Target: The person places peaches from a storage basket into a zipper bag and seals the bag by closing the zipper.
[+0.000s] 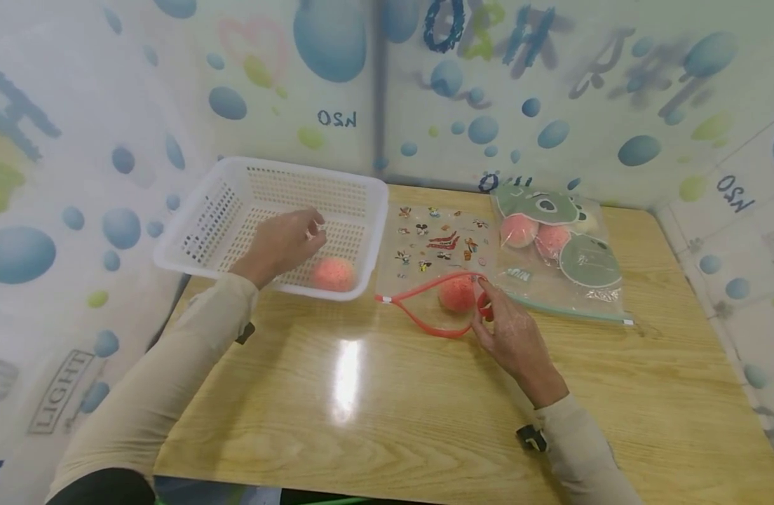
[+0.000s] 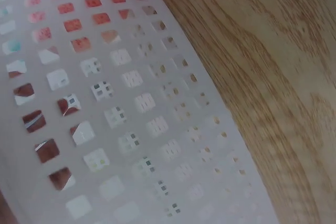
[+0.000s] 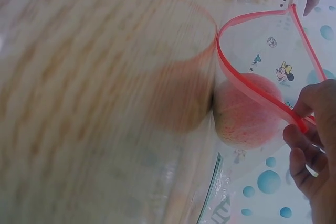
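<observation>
My right hand (image 1: 513, 337) pinches the red zip edge of a clear cartoon-printed zip bag (image 1: 418, 231), whose mouth gapes wide. A round, pink, peach-like fruit (image 1: 456, 293) lies inside this bag; the right wrist view shows it behind the red rim (image 3: 247, 111). Over the white plastic basket (image 1: 377, 210) is my left hand (image 1: 284, 245), its fingers loosely bent with nothing seen between them. A second pink fruit (image 1: 334, 273) rests in the basket's near right corner, just beside that hand. Through the basket wall (image 2: 131, 114), the left wrist view shows pink patches of fruit.
Right of the cartoon bag lies another clear zip bag (image 1: 519, 277) with green panda-like shapes and two pink fruits (image 1: 519, 230) showing. A printed curtain (image 1: 387, 105) stands behind the wooden table (image 1: 412, 421). The basket occupies the table's back left.
</observation>
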`<state>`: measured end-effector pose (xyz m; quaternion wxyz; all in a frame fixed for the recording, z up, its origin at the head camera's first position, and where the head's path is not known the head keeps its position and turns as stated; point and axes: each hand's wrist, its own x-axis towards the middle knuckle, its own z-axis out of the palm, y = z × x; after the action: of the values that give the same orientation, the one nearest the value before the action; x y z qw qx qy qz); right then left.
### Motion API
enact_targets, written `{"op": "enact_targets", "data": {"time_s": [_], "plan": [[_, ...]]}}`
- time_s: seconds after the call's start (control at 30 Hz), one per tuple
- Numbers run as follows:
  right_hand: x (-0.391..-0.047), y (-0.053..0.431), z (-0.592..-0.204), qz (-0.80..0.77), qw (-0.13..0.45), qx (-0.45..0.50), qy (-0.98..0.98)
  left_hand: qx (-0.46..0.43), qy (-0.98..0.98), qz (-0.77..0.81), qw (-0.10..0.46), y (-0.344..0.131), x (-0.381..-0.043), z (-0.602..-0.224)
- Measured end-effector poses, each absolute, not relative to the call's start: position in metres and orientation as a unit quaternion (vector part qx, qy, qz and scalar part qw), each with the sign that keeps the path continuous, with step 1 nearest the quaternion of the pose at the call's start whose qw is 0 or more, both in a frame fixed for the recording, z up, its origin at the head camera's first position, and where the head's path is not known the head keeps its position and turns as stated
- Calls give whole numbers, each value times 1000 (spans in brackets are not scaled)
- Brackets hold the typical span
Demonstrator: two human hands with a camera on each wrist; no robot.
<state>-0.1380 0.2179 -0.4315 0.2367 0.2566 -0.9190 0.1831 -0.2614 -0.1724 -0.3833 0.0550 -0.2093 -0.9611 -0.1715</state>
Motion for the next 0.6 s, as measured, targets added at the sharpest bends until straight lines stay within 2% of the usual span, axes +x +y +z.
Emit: {"op": "enact_targets", "data": {"time_s": [0.17, 0.6], "plan": [[-139, 218, -431, 187, 243, 262, -915, -216, -953, -212, -25, -168, -258, -382], [-140, 216, -432, 196, 237, 256, -916, -238, -936, -219, -140, -162, -245, -382]]}}
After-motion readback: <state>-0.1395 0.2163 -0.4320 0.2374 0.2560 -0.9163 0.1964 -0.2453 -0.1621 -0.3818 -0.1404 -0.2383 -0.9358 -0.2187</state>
